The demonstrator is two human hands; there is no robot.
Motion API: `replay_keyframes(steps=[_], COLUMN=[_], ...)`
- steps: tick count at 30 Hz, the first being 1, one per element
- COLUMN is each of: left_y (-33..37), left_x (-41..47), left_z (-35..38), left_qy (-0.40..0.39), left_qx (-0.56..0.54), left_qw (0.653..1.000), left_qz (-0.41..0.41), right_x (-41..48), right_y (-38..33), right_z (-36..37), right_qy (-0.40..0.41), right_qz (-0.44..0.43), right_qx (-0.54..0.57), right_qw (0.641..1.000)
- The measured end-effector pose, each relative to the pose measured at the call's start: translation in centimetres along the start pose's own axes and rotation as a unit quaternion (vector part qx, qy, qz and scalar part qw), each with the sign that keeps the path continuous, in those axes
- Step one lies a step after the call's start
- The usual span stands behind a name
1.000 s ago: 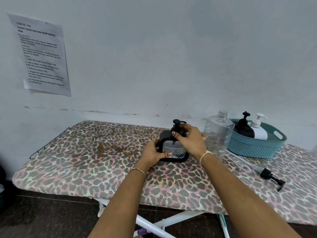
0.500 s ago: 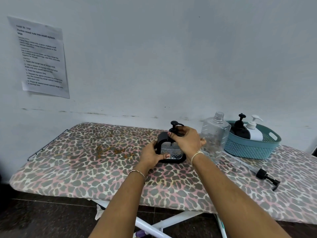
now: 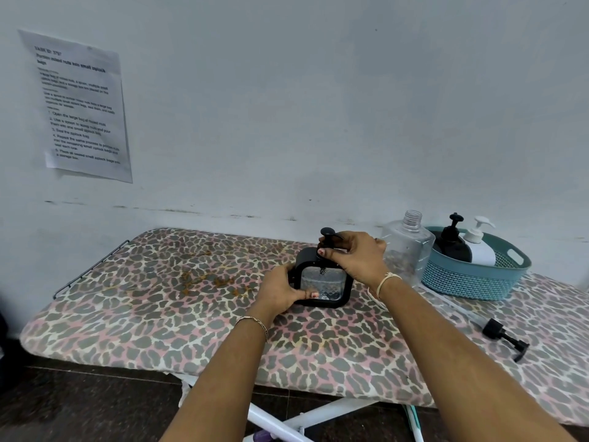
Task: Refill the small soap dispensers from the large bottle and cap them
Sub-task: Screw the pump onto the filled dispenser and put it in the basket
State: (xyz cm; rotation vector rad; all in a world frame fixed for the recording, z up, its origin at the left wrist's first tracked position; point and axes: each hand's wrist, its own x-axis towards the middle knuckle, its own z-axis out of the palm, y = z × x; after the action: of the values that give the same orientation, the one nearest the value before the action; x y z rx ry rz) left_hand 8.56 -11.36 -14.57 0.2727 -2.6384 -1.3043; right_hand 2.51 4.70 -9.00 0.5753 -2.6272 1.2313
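Our left hand (image 3: 280, 290) clasps the dispenser (image 3: 322, 279) upright on the board (image 3: 159, 301); directly above it our right hand (image 3: 353, 253) pinches the pump (image 3: 328, 234). The twist axis runs vertical, under the right grip.

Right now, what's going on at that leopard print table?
A person is fitting the pump cap onto a small square soap dispenser. The left hand steadies its body on the table while the right hand grips the black pump top. The large clear bottle stands uncapped just to the right, its long pump lying loose on the table. Two more capped dispensers sit in the teal basket.
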Motion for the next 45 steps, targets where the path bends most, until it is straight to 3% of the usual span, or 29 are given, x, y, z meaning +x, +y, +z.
replay_keyframes(steps=[4,15,45], left_y=[0.0,0.1,0.4], left_x=[0.0,-0.3,-1.4], left_z=[0.0,0.4,0.7], left_qy=[0.013,0.04,0.06], left_qx=[0.026,0.021,0.026], left_qw=[1.0,0.999,0.998], left_qz=[0.001,-0.001,-0.015], right_x=[-0.4,-1.5,-3.3], right_y=[-0.8,-1.8,-3.7], right_z=[0.1,0.6,2.0], right_qy=[0.044,0.091,0.125], right_qz=[-0.021,-0.037,0.009], right_qx=[-0.085,-0.189,-0.265], right_qw=[0.995,0.977,0.956])
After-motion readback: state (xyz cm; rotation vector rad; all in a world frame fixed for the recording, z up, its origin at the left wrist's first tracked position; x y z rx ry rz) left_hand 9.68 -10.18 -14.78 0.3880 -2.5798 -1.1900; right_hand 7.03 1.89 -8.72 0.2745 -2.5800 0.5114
